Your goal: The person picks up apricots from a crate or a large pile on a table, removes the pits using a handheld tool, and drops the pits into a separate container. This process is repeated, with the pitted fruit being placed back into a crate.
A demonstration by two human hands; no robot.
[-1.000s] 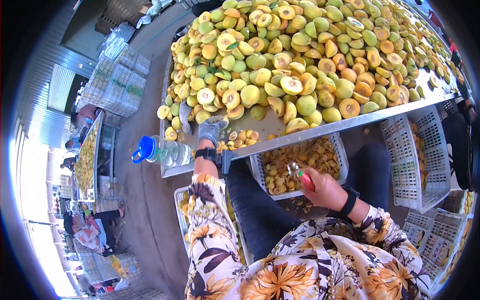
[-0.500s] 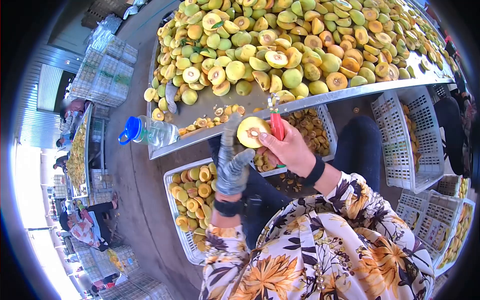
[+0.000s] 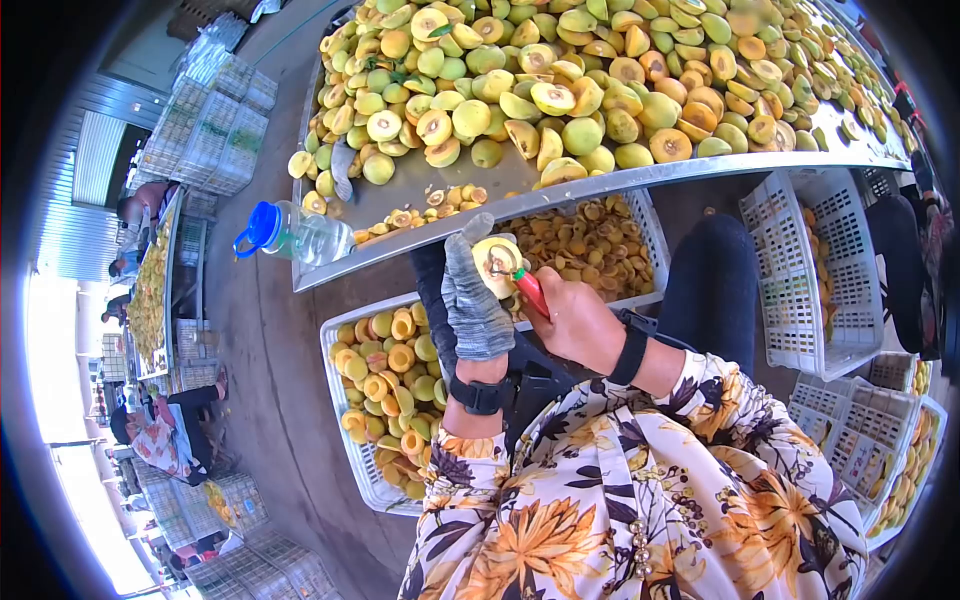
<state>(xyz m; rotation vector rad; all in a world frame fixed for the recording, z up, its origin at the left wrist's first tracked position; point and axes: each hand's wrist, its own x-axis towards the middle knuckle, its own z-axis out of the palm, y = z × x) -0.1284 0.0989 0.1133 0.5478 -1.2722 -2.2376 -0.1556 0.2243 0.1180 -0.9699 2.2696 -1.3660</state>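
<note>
My left hand (image 3: 476, 305), in a grey glove, is closed around a yellow peach half (image 3: 488, 258), its cut face turned toward my right hand. Bare, my right hand (image 3: 583, 318) grips a pitting tool by its red handle (image 3: 533, 293). The tool's metal tip meets the middle of the cut face, at the pit area. Both hands are just in front of the table edge, above my lap. Under them stands a white crate (image 3: 658, 245) of brownish scooped-out pieces. Left of my legs, another white crate (image 3: 352, 462) holds hollowed peach halves.
A metal table (image 3: 410, 200) bears a large heap of halved peaches (image 3: 600, 90). At its left corner lies a clear bottle with a blue cap (image 3: 315, 238), near a grey glove (image 3: 342, 170). White crates (image 3: 790, 280) stand to the right. People sit at another table on the far left.
My right hand has turned the tool from upright to pointing left, its tip now at the peach half. My left hand has closed around the fruit, which my right hand held before.
</note>
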